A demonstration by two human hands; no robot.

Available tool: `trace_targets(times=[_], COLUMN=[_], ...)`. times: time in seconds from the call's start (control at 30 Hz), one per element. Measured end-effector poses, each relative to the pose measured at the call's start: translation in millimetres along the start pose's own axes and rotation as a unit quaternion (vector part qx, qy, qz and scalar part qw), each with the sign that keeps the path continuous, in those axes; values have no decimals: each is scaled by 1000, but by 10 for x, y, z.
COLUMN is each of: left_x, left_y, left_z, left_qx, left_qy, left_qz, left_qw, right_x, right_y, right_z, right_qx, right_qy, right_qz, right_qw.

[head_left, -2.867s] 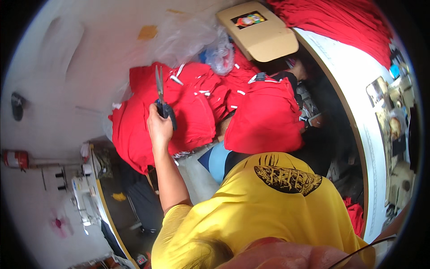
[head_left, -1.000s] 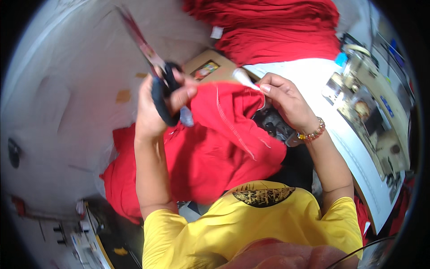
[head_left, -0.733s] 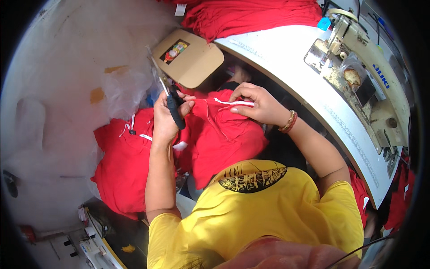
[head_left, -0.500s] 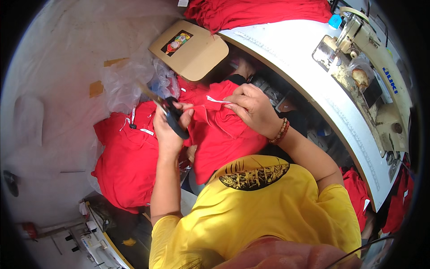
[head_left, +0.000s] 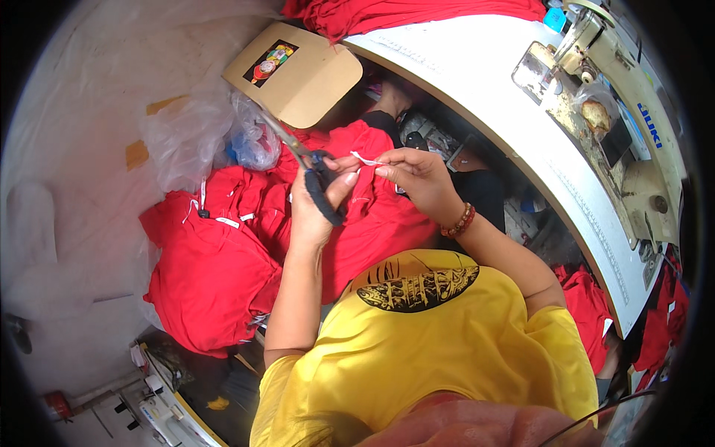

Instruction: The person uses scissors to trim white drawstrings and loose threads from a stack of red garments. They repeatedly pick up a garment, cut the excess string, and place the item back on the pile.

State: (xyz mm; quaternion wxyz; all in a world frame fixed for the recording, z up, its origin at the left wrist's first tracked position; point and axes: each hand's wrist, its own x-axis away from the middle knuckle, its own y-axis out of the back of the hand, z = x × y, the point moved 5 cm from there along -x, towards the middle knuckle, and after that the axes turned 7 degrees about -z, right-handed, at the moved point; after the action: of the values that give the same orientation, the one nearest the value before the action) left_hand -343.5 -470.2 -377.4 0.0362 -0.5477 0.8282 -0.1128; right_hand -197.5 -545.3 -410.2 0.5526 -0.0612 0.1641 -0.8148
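Observation:
In my left hand (head_left: 307, 216) is a pair of scissors (head_left: 319, 192) with dark, wrapped-looking handles. Its blades point up and to the left, away from the cloth. My right hand (head_left: 426, 186) pinches a narrow white strip (head_left: 365, 159) between thumb and fingertips. The left fingertips are close to the strip's other end; whether they touch it I cannot tell. Beneath both hands a red garment (head_left: 383, 216) lies across my lap. Beside my left forearm sits a heap of red garments (head_left: 212, 276) with white tags and a dark cord stopper.
A tan board (head_left: 328, 74) with a picture stands beyond my hands, near clear plastic bags (head_left: 182, 141). On the right curves a white worktable (head_left: 477, 67) carrying a sewing machine (head_left: 618, 67) and a red cloth pile (head_left: 439, 15). More red cloth (head_left: 585, 305) hangs below its edge.
The scissors have swung slightly right and lower with my left hand, and the blur on them is gone. Both hands are closer together, with the white strip raised between them.

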Motion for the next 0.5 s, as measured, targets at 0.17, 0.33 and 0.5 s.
trace_targets(times=[0.17,0.33,0.5], left_x=[13,16,41], left_y=[-89,-11,-84], left_z=[157,260,219], left_qx=[8,75,60], left_qy=[19,65,46], left_qz=[24,-1,7], left_qw=[1000,995,997], right_x=[39,63,68], right_y=[-58,-67,-67], right_z=[1,31,-8], right_qx=[-97,-75,-61], right_qy=[7,-1,4], right_qz=[9,9,21], right_qw=[995,997,998])
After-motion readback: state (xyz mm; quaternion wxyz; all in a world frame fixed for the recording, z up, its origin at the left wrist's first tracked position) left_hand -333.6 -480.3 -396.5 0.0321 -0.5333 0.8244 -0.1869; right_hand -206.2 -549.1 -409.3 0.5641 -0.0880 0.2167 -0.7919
